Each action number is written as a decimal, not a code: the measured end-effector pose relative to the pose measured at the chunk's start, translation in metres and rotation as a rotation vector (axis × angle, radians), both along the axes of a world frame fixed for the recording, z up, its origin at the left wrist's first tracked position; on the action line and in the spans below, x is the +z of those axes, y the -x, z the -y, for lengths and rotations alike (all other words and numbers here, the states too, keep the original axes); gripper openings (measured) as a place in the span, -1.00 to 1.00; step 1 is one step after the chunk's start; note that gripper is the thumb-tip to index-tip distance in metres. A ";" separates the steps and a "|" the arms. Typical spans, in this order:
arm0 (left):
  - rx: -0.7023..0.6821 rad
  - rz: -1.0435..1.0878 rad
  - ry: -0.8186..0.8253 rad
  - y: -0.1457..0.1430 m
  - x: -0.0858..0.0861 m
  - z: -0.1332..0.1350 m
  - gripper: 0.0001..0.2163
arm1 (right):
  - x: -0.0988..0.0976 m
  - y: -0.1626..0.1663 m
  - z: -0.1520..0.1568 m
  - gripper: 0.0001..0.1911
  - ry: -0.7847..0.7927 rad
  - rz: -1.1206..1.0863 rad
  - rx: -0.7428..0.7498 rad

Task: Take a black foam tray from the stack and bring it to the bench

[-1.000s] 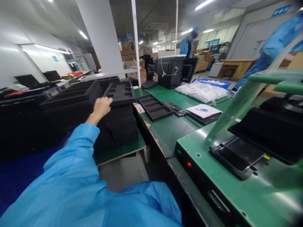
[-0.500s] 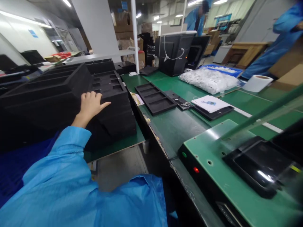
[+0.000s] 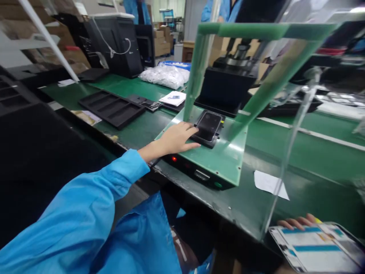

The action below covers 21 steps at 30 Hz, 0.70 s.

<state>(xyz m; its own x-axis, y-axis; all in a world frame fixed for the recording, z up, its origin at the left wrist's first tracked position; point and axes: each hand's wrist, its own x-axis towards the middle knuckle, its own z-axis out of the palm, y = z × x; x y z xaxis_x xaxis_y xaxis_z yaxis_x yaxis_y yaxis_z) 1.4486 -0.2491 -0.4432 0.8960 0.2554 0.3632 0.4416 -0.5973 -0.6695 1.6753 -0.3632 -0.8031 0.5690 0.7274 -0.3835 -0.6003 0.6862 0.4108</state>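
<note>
My left hand (image 3: 176,139) lies flat and open on the green plate (image 3: 225,160) of the fixture, fingers (image 3: 191,134) stretched to the right and touching the near left edge of the phone (image 3: 208,125); nothing is clasped in it. The phone sits face up in a black cradle on that plate, just in front of the green frame (image 3: 266,31) that stands over it. On the fixture's near black side a red light (image 3: 173,158) glows below my wrist, and a green button (image 3: 218,185) sits further right. My right hand (image 3: 296,222) is at the near right corner, only its fingertips showing over the edge of a wrapped device (image 3: 316,247) with blue-striped white film, which they hold from underneath; how firmly it is gripped I cannot tell. The fixture rests on the green bench (image 3: 299,152). A white slip (image 3: 269,183) lies on the bench just right of the fixture, and a clear panel (image 3: 293,140) slants up from the near edge. To the far left lies a black tray (image 3: 112,108) with long pockets, and beyond it a sheet of paper (image 3: 173,97) and a bag of white parts (image 3: 165,76). A black box (image 3: 115,43) with a white cable stands at the far end. Two people in blue coats (image 3: 225,9) stand far behind the bench.
</note>
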 end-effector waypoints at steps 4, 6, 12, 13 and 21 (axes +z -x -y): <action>0.188 0.029 0.000 -0.044 -0.020 -0.002 -0.35 | -0.002 0.003 -0.002 -0.08 -0.115 0.577 -0.288; 0.131 0.129 0.065 -0.046 -0.021 0.001 -0.42 | 0.004 -0.004 -0.004 0.00 0.049 0.687 -0.302; -0.088 0.637 0.716 -0.044 0.000 -0.017 -0.75 | 0.005 -0.017 -0.005 -0.14 0.096 0.693 -0.222; -0.088 0.661 0.736 -0.048 0.003 -0.022 -0.77 | 0.003 -0.016 -0.006 -0.17 0.086 0.689 -0.221; -0.089 0.804 0.938 -0.081 0.020 -0.029 -0.91 | 0.006 0.007 0.009 -0.54 -0.009 -0.026 -0.097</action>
